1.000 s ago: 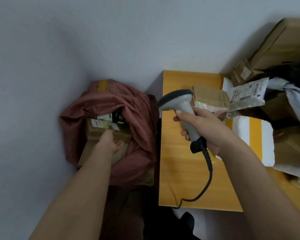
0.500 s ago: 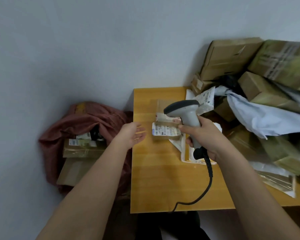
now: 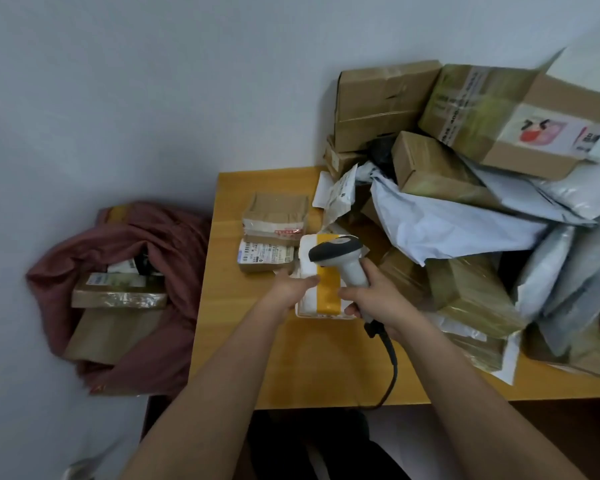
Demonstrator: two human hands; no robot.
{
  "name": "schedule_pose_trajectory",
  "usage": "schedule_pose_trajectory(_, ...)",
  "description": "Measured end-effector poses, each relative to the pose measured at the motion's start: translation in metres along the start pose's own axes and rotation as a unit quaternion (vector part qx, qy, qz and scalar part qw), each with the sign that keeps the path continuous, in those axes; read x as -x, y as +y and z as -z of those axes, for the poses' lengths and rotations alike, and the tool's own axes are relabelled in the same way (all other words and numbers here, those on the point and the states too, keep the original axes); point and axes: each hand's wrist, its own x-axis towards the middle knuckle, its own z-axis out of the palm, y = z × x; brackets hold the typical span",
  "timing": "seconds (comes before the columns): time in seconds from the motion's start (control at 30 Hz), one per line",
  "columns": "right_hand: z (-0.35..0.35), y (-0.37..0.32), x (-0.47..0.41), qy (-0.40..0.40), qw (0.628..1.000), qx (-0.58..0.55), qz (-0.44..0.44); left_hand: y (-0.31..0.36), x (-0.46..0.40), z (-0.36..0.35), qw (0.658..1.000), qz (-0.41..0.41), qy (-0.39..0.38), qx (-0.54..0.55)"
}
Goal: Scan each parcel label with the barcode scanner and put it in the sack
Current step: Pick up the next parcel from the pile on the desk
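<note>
The left hand (image 3: 291, 289) grips the left edge of a white foam parcel (image 3: 321, 292) banded in yellow tape, near the middle of the table (image 3: 291, 368). The right hand (image 3: 374, 299) is wrapped round the scanner (image 3: 340, 258) handle, its head hanging just over the parcel's far end. No label shows on the upturned face, so the parcel probably needs turning until the barcode faces up; then hold it flat and steady, scanner head tilted at the label. The sack (image 3: 146, 237) lies open on the floor to the left, boxes already inside. A small labelled box (image 3: 267, 252) waits just to the left.
</note>
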Motion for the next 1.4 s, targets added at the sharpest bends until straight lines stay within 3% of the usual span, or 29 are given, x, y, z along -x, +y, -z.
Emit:
schedule_pose_trajectory(0.23,0.009,0.004,-0.001,-0.006,0.999,-0.019,0.027,-0.009,0.012,0.022,0.992,0.083,0.0,0.096)
schedule_pose_trajectory(0.33,0.003,-0.004,-0.001,-0.035,0.997,-0.042,0.05,-0.013,0.014,0.039,0.989,0.108,0.039,0.094)
schedule_pose_trajectory(0.5,-0.017,-0.014,-0.004,-0.1,0.992,-0.04,0.062,-0.012,0.01,0.051,0.981,0.044,0.087,0.166)
schedule_pose_trajectory(0.6,-0.028,-0.017,-0.006,-0.133,0.987,-0.072,0.056,-0.013,0.009,0.057,0.99,0.018,0.086,0.109)
schedule_pose_trajectory(0.7,-0.039,-0.02,-0.01,-0.075,0.991,-0.08,0.074,-0.021,0.002,0.067,0.995,0.007,0.056,0.077)
schedule_pose_trajectory(0.87,-0.042,-0.019,-0.018,0.025,0.995,-0.09,0.046,-0.029,0.003,0.086,0.991,0.037,-0.025,0.123)
schedule_pose_trajectory(1.03,-0.051,-0.011,-0.017,0.015,0.997,-0.07,0.006,-0.04,0.002,0.097,0.993,0.04,-0.068,0.091)
schedule_pose_trajectory(1.27,-0.058,-0.019,-0.013,0.027,0.998,-0.054,0.021,-0.041,0.005,0.117,0.995,0.034,-0.084,0.049)
schedule_pose_trajectory(1.4,-0.061,-0.027,-0.01,0.024,0.998,-0.049,0.031,-0.034,0.012,0.129,0.988,0.061,-0.112,0.081)
